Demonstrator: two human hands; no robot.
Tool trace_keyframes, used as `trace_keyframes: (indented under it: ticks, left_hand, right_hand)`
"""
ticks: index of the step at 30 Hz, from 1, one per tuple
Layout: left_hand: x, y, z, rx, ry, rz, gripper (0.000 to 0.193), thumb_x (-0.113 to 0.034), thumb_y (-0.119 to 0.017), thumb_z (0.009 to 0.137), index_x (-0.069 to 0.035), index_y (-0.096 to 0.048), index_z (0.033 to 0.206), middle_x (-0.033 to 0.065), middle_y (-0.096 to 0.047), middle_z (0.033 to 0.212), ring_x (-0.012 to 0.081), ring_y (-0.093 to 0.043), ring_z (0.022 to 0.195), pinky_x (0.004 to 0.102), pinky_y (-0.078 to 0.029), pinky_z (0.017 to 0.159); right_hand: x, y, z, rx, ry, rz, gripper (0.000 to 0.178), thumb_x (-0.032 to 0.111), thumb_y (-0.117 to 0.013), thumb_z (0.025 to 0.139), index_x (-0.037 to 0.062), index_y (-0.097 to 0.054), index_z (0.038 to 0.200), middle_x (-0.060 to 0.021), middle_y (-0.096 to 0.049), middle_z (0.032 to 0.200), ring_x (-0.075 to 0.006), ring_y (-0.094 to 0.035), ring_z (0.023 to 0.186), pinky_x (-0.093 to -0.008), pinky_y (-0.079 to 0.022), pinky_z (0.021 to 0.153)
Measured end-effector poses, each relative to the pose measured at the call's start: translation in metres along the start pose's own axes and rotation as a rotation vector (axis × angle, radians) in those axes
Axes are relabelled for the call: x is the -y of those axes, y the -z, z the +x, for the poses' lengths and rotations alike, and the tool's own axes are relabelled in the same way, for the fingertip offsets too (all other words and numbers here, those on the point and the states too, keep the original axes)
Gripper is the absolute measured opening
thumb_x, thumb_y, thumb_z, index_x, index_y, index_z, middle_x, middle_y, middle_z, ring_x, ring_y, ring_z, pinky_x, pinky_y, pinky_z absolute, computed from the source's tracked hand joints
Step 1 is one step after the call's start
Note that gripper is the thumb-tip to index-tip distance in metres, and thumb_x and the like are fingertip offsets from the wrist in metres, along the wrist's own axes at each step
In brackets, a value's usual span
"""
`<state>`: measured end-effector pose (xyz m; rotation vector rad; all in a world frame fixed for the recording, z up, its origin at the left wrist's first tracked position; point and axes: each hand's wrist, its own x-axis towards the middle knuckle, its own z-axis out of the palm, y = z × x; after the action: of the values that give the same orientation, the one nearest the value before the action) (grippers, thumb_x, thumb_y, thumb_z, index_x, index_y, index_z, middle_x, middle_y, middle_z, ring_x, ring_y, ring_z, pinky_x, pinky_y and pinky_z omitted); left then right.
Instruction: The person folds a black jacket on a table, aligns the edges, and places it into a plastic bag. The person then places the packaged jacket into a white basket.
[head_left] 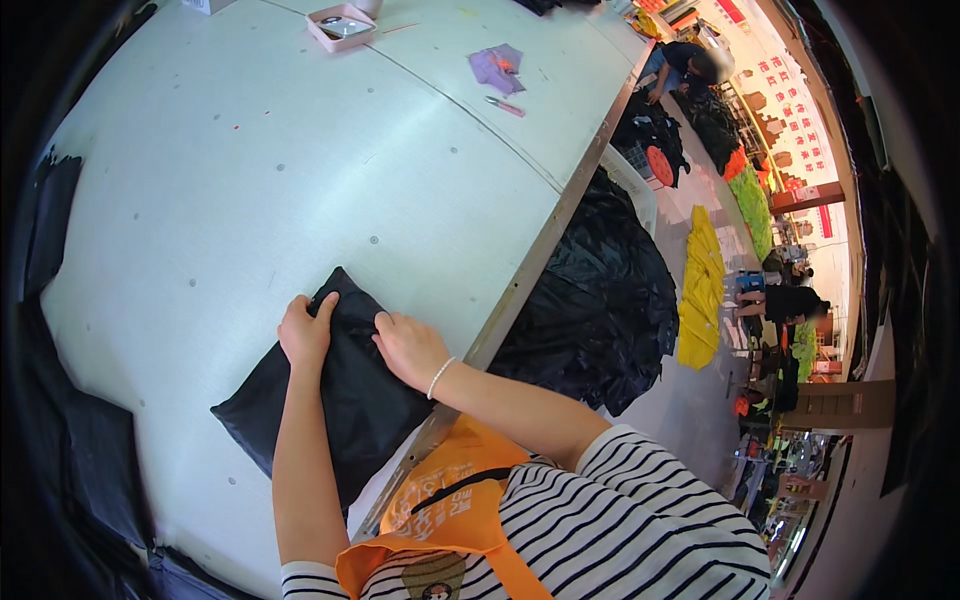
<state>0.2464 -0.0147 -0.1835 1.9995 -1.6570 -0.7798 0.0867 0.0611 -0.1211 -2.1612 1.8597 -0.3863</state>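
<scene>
Here, both hands (305, 337) grip black cloth (372, 420).

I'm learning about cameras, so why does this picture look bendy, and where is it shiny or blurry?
Head view: the fisheye lens curves the bright far wall and leaves black corners; head view: pale glare lies across the table; head view: the black fabric piece is so dark that little detail shows; head view: the distant person in black looks soft, the head smudged.

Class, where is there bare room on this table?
Mostly bare: the table between the pink tray and pouch, and between pouch and purple scrap. Crowded: the left edge, with dark cloth; near side, with pouch, left hand and right hand.
</scene>
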Motion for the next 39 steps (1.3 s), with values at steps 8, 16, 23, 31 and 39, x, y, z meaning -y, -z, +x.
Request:
trace_keyframes:
  ticks: [8, 16, 23, 31, 39]
  left_hand:
    - [-0.008, 0.004, 0.003, 0.014, 0.075, -0.060, 0.055, -0.055, -0.064, 0.079, -0.001, -0.056, 0.071, 0.0190, -0.062, 0.072, 0.0370, -0.059, 0.069, 0.0447, -0.044, 0.062]
    - [-0.003, 0.019, 0.005, 0.096, 0.158, -0.048, 0.059, -0.060, -0.063, 0.075, -0.002, -0.066, 0.082, 0.0185, -0.067, 0.080, 0.0355, -0.064, 0.079, 0.0435, -0.048, 0.069]
    - [-0.005, 0.016, 0.004, 0.112, 0.155, -0.118, 0.056, -0.057, -0.065, 0.075, -0.002, -0.059, 0.072, 0.0163, -0.063, 0.070, 0.0325, -0.062, 0.070, 0.0403, -0.046, 0.064]
    - [0.000, 0.011, 0.005, 0.087, 0.103, -0.094, 0.057, -0.059, -0.062, 0.077, -0.002, -0.060, 0.074, 0.0169, -0.064, 0.073, 0.0335, -0.063, 0.073, 0.0406, -0.047, 0.065]
    - [-0.005, 0.020, 0.003, 0.110, 0.124, -0.084, 0.056, -0.058, -0.062, 0.078, -0.002, -0.063, 0.079, 0.0152, -0.066, 0.077, 0.0310, -0.063, 0.075, 0.0402, -0.046, 0.069]
  right_hand:
    - [0.011, 0.002, 0.023, 0.234, 0.332, -0.057, 0.008, 0.010, -0.049, 0.083, 0.0041, -0.053, 0.079, -0.0131, -0.063, 0.073, -0.0305, -0.064, 0.070, -0.0408, -0.052, 0.060]
    - [0.015, 0.010, 0.055, 0.280, 0.036, 0.485, 0.012, 0.003, -0.059, 0.081, 0.0037, -0.059, 0.093, -0.0147, -0.060, 0.085, -0.0312, -0.061, 0.080, -0.0398, -0.050, 0.071]
    - [-0.002, -0.007, 0.081, 0.357, 0.298, 0.166, 0.018, 0.015, -0.059, 0.086, 0.0062, -0.067, 0.100, -0.0124, -0.059, 0.084, -0.0316, -0.059, 0.081, -0.0400, -0.049, 0.072]
    - [-0.007, -0.001, 0.091, 0.524, 0.247, 0.252, 0.022, 0.014, -0.068, 0.081, 0.0053, -0.067, 0.101, -0.0094, -0.058, 0.077, -0.0275, -0.060, 0.073, -0.0365, -0.049, 0.069]
    - [-0.001, -0.009, 0.044, 0.162, 0.194, 0.115, 0.055, 0.008, -0.064, 0.082, 0.0090, -0.043, 0.133, -0.0194, -0.046, 0.114, -0.0366, -0.049, 0.104, -0.0417, -0.043, 0.089]
